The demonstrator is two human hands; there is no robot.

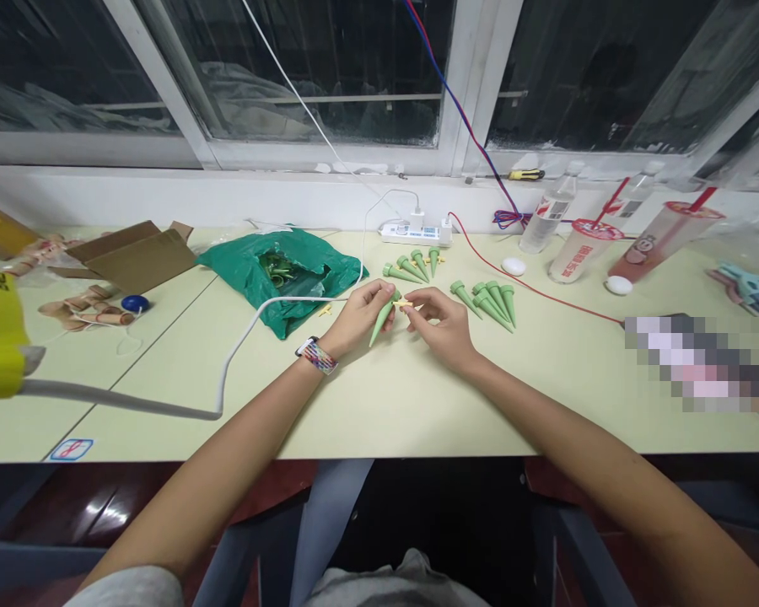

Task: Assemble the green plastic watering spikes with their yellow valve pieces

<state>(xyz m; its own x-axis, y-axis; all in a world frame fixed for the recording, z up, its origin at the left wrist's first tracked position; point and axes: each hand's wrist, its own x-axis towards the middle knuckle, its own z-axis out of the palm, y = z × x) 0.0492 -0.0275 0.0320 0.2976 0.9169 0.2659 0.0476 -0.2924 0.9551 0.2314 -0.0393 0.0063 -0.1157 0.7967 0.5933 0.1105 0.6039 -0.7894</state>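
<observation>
My left hand (362,319), with a watch on its wrist, is closed around a green plastic plant watering spike (380,325), its point tilted down toward me. My right hand (439,324) pinches a small yellow valve (403,303) against the spike's upper end; whether it sits inside the spike is too small to tell. Behind my hands lies a group of green spikes (411,268) with yellow valves among them. Several more spikes (490,302) lie right of my right hand. A green plastic bag (316,261) with more green pieces inside lies behind my left hand.
A white cable (228,371) bends across the left side. A power strip (414,234) stands by the wall; a red cable (537,291) runs to a blurred-out device (696,358). Bottles (550,206) and drink cups (585,250) stand right. A cardboard box (136,257) and wooden toys (88,308) lie left.
</observation>
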